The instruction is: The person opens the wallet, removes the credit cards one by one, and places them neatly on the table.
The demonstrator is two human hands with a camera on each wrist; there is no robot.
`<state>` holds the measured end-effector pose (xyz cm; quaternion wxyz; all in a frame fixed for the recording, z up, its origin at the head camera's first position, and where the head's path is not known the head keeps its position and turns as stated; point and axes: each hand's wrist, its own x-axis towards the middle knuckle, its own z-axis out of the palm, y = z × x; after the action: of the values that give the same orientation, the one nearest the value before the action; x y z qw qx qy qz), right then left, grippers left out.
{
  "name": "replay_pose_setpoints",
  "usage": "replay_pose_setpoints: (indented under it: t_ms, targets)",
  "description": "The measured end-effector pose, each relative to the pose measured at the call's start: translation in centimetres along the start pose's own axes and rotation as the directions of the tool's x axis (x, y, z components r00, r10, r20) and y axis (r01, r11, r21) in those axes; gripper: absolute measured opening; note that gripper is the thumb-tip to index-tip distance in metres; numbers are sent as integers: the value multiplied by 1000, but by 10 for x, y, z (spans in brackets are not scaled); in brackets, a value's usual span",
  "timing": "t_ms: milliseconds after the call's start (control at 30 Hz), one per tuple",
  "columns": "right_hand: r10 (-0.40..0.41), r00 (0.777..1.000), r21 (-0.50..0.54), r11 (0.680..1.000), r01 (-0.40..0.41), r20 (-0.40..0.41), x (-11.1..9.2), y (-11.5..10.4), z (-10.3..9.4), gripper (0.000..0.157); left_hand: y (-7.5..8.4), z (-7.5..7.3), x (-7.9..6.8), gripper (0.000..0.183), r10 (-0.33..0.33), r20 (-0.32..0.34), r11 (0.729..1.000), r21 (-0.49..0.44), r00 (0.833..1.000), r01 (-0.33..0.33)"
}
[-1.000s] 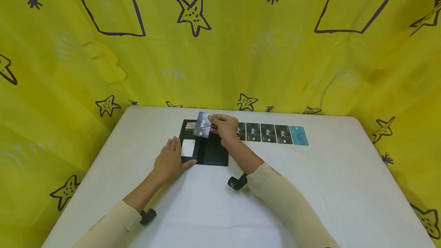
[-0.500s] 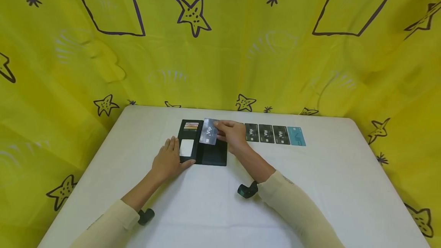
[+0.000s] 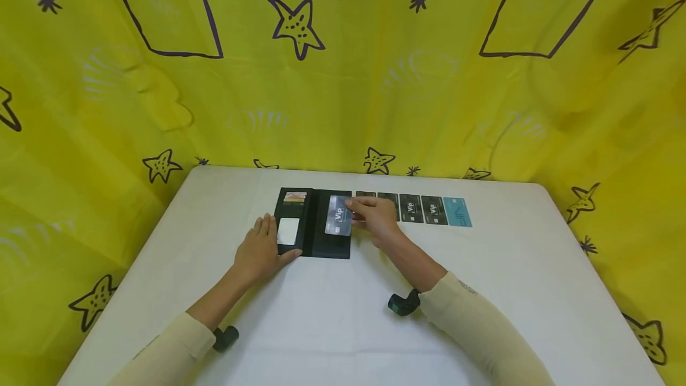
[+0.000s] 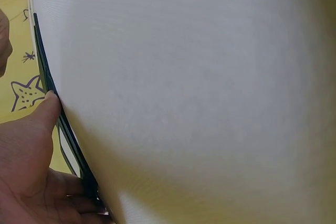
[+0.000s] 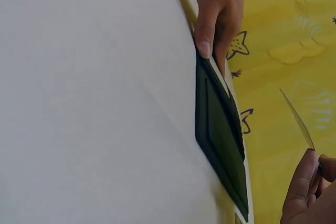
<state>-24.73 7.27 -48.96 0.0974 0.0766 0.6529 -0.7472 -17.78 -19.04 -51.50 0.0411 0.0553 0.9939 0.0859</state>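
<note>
A black card wallet (image 3: 329,248) lies spread flat on the white table, with several cards in slots and a white panel (image 3: 288,231) on its left half. My left hand (image 3: 259,252) rests at its left side, fingers straight along the edge and thumb on the lower edge. In the left wrist view the thumb and fingertips touch the wallet (image 4: 47,80). My right hand (image 3: 379,219) pinches a grey "Vip" card (image 3: 337,216) by its right edge, over the wallet's right half. Seen from the right wrist, the card (image 5: 298,119) is raised above the wallet.
Right of the wallet runs a row of black "Vip" cards (image 3: 411,208), ending in a teal card (image 3: 457,212). My right hand partly covers the row's left end. A yellow curtain (image 3: 343,88) with drawn stars hangs behind the table (image 3: 332,314).
My right hand has carried the grey card rightward and slightly down, from the wallet's left half to over its right half. The left hand has stayed on the wallet.
</note>
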Motion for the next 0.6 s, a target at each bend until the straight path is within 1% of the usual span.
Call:
replay_pose_setpoints:
  t_ms: [200, 333, 500, 600]
  targets:
    - [12, 1000, -18, 1000, -12, -28, -2, 3, -15, 27, -2, 3, 1, 105, -6, -11, 1000, -1, 1000, 6]
    - [19, 999, -30, 999, -20, -27, -1, 7, -27, 28, -3, 4, 0, 104, -13, -11, 1000, -7, 1000, 13]
    - [35, 999, -97, 995, -37, -28, -1, 11, -40, 27, -4, 5, -1, 104, -12, -13, 1000, -18, 1000, 12]
    - [55, 998, -117, 991, -59, -38, 0, 13, -45, 26, -4, 6, 0, 104, -10, -14, 1000, -19, 1000, 10]
